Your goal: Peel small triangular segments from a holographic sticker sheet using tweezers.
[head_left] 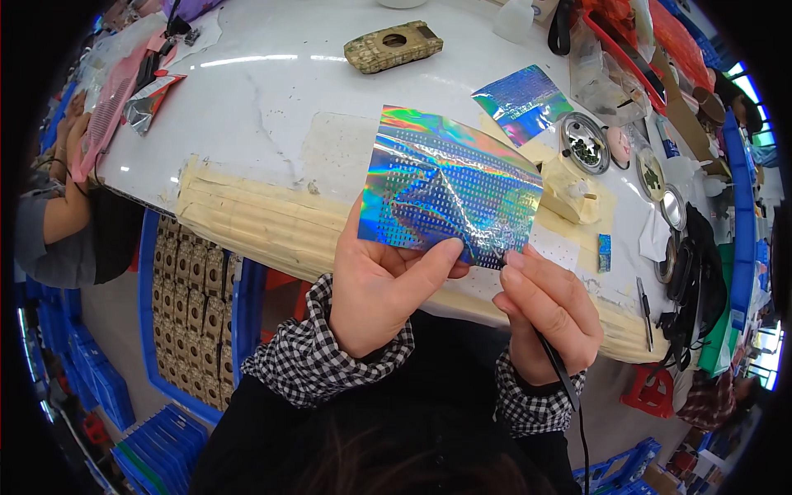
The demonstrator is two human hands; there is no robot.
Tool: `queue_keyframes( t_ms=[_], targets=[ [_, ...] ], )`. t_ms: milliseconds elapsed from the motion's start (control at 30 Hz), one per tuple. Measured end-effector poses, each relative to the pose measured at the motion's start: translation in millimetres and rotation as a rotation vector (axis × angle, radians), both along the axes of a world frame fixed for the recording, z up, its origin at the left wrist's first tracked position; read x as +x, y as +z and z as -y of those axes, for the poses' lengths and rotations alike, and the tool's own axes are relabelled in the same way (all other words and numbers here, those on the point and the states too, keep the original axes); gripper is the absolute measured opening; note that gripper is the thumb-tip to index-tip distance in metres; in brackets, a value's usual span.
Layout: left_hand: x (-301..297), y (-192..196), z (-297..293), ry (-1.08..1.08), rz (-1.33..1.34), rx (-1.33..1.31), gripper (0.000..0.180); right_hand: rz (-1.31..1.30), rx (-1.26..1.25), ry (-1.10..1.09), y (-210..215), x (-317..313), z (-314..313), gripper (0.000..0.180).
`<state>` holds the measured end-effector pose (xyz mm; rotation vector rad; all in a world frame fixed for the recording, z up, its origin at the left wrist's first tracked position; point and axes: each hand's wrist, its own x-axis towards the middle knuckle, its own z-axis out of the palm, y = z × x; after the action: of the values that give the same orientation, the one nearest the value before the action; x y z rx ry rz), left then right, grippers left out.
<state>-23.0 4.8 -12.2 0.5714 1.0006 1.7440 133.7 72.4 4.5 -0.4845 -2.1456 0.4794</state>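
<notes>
My left hand (375, 289) holds a shiny holographic sheet (454, 186) by its lower edge, the thumb pressed on its face. Rows of small pale rectangular marks cover the sheet, and its middle is creased. At the sheet's lower right corner is my right hand (553, 318), its fingers closed on a slim black tool (559, 371). The tool's tip is mostly hidden by the fingers. Beyond the sheet, a camouflage-patterned model tank hull (393, 47) with a round hole lies on the white table (264, 107).
Right of the sheet are another holographic sheet (521, 103), a round tin (584, 143) of small dark green parts and a cream block (571, 191). A pen (645, 313) lies near the right edge. At lower left, a blue crate (148, 330) holds several hulls. Another person's arm (66, 206) rests at left.
</notes>
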Motion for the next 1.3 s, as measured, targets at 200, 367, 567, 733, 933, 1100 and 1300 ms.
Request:
queue_keyframes(
  t_ms=[200, 367, 567, 733, 933, 1100, 1300],
  targets=[
    [-1.7, -5.8, 0.8, -0.011, -0.027, -0.003, 0.042, 0.026, -0.074, 0.014, 0.2, 11.2, 3.2, 0.034],
    [-0.9, -0.2, -0.3, -0.006, 0.011, 0.001, 0.044, 0.084, -0.004, 0.051, 2.8, 0.2, 0.6, 0.034],
    [0.1, -2.8, -0.6, -0.004, 0.008, -0.016, 0.043, 0.108, 0.051, 0.039, -1.3, -2.6, -1.5, 0.030],
    [-0.1, -0.5, -0.8, -0.008, 0.012, -0.015, 0.044, 0.105, 0.057, 0.043, -1.5, -2.8, -1.9, 0.029],
    [0.1, -0.2, -0.6, -0.010, 0.022, -0.012, 0.045, 0.104, 0.043, 0.041, -1.0, -1.8, -1.7, 0.028],
    [-0.7, 0.1, -0.2, -0.018, 0.013, -0.028, 0.045, 0.080, -0.007, 0.024, -1.4, 0.2, 0.4, 0.028],
    [-0.2, 0.2, -0.2, 0.004, 0.009, -0.010, 0.045, 0.031, -0.059, -0.019, 1.6, 10.0, 0.5, 0.025]
  ],
)
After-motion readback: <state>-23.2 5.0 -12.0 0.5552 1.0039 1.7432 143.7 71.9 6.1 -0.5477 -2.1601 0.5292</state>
